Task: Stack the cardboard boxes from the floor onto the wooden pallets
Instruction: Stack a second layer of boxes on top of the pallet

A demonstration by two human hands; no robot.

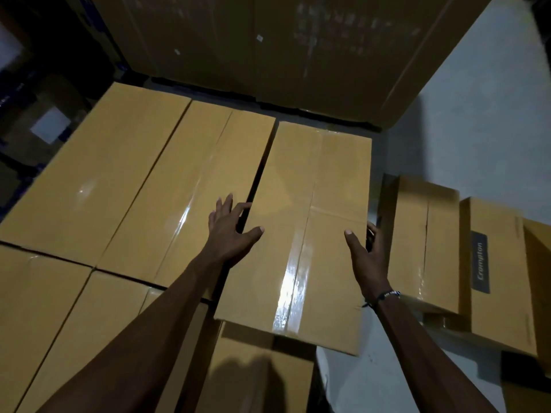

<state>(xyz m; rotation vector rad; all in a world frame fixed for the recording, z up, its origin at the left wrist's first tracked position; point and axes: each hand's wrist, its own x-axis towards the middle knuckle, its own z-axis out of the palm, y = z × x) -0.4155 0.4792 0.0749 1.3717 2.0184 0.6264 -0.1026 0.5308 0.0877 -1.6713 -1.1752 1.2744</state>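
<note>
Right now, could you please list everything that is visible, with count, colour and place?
held box: one, tan with clear tape, on the stack's right edge, overhanging at the near end.
stacked boxes: at least five, tan, laid flat to the left and near side.
floor boxes: at least two, tan, at right; one shows a grey label.
large carton: one, dark brown, behind the stack.
floor: pale grey, at right.
left hand: fingers spread at the held box's left edge, thumb on top.
right hand: grips its right edge; dark wristband.
</note>
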